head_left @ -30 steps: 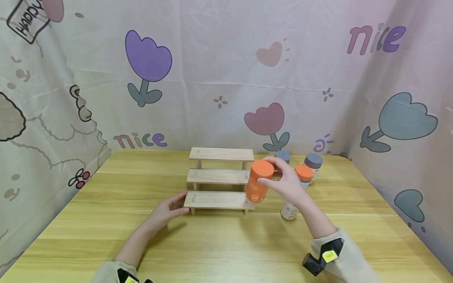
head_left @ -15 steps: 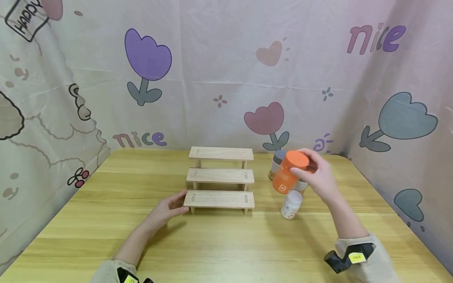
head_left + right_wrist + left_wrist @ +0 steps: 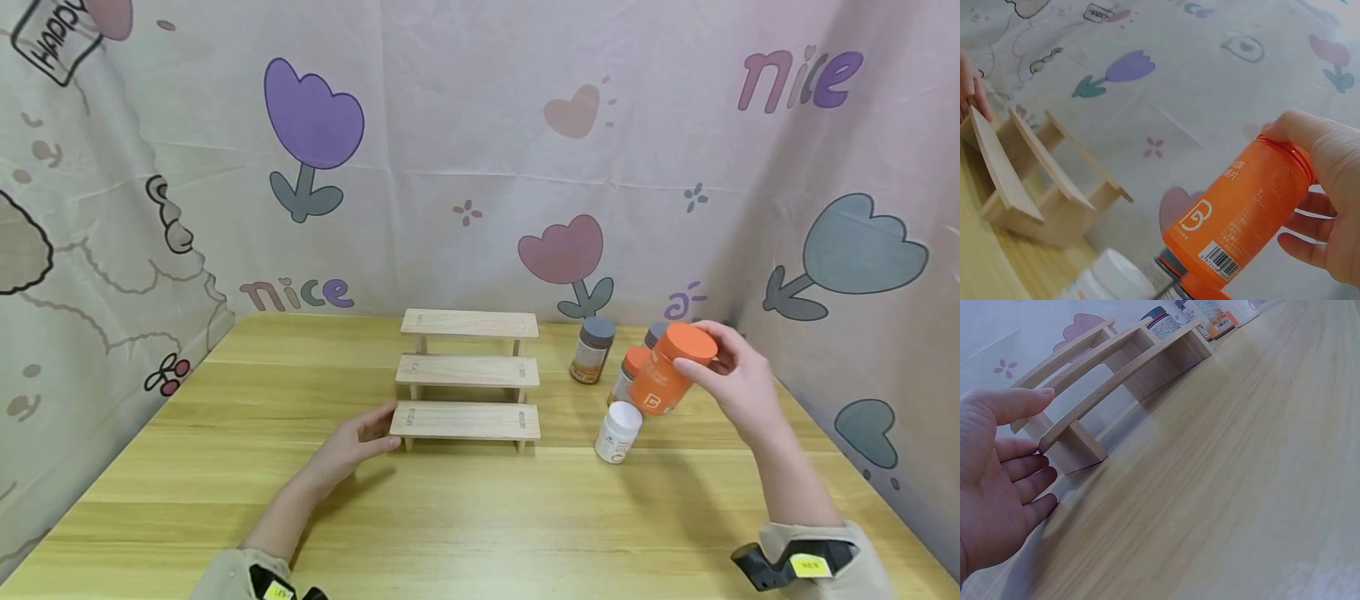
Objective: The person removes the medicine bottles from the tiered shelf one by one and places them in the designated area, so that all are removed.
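My right hand (image 3: 738,383) grips an orange pill bottle (image 3: 1235,212) near its orange lid, holding it tilted above the table on the right. In the head view it overlaps an orange-lidded bottle (image 3: 624,379) standing behind it. A small white bottle (image 3: 618,433) stands just in front. On the left, my left hand (image 3: 352,442) is at the left end of the lowest step of a three-tier wooden stand (image 3: 465,421). In the left wrist view its fingers (image 3: 1035,481) are loosely bent, with fingertips right at the board's end and the thumb above.
Two grey-lidded bottles stand at the back right: one bottle (image 3: 592,350) near the stand, the other bottle (image 3: 655,332) mostly hidden behind the held one. A patterned cloth (image 3: 450,150) hangs behind the wooden table (image 3: 480,525).
My right hand has carried the orange pill bottle rightward, away from the stand and past the standing bottles, uncovering the white bottle and the nearer grey-lidded one. My left hand stays at the stand.
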Action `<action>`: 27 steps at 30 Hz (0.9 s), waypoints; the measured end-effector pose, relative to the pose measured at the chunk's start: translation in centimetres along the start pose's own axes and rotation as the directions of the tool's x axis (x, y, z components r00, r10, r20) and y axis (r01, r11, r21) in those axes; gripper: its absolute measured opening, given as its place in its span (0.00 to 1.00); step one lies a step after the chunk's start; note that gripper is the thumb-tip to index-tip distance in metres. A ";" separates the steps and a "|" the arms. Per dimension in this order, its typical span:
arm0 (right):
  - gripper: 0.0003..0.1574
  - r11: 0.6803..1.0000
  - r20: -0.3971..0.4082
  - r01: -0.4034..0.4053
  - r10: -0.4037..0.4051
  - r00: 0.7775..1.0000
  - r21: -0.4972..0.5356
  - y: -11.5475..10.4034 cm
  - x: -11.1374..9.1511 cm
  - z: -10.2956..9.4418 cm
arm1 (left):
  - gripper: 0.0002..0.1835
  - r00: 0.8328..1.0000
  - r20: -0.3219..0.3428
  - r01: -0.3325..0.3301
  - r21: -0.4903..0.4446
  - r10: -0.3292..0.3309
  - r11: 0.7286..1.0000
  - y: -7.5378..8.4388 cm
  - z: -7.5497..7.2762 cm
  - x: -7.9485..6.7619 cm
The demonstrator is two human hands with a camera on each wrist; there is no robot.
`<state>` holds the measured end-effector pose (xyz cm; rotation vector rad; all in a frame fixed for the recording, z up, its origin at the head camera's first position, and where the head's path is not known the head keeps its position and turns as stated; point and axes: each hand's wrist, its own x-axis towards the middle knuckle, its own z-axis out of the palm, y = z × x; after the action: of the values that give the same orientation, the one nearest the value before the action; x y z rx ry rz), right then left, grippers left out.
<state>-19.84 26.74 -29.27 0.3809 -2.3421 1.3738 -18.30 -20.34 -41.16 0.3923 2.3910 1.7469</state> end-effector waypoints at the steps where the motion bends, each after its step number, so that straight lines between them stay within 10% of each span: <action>1: 0.29 1.000 -0.002 -0.010 0.010 1.000 -0.011 0.2 -0.1 -0.3 | 0.38 1.000 0.000 -0.001 0.001 0.001 1.000 0.0 0.0 0.0; 27: 0.36 0.945 0.057 -0.182 0.205 0.977 -0.271 6.5 -2.6 -3.5 | 0.38 1.000 -0.007 0.006 -0.007 -0.006 1.000 -0.2 0.0 0.0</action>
<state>-19.62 33.02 -33.90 0.1340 -2.6501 1.1212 -18.33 -20.35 -41.32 0.3783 2.3873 1.7566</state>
